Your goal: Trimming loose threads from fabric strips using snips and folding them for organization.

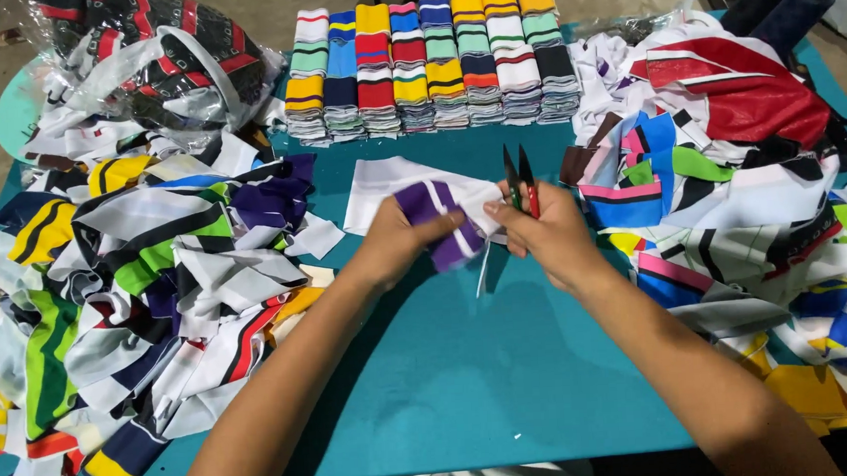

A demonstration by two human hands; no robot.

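Left hand [400, 241] pinches a purple-and-white cuff [439, 218] over the teal table [470, 380], thumb on top, the piece touching both hands. Right hand [546, 233] grips its white end plus small snips [522, 180], blades pointing up and away. The cuff's long axis runs across, hand to hand, each equally near.

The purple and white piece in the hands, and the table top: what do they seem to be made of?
Purple and white piece: probably soft knitted fabric, matte; it bends between the left hand and right hand. Table top: smooth teal sheet, slightly glossy, perhaps plastic or painted board; unclear.
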